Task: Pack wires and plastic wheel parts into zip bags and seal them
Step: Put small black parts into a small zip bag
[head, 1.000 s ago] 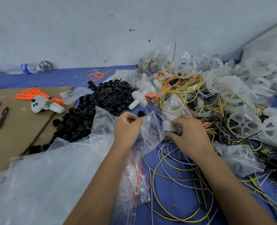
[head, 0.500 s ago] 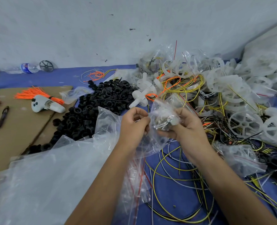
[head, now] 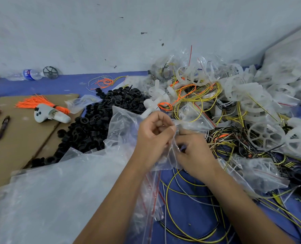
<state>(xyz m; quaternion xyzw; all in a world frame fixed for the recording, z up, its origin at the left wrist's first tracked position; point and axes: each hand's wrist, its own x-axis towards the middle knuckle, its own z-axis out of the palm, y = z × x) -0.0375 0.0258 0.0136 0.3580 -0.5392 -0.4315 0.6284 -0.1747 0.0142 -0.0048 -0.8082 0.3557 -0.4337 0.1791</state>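
Where hands (head: pixel 172 140) meet, bag (head: pixel 188 124) contents unclear.

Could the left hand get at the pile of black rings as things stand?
Probably not at once: the left hand pinches the zip bag. The black rings lie open to its left, nothing covering them.

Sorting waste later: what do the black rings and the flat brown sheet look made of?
Black rings: likely moulded plastic or rubber, dull matte black, uniform shapes. Flat brown sheet: probably cardboard, matte tan with a fold crease.

head view, looking forward and down, close
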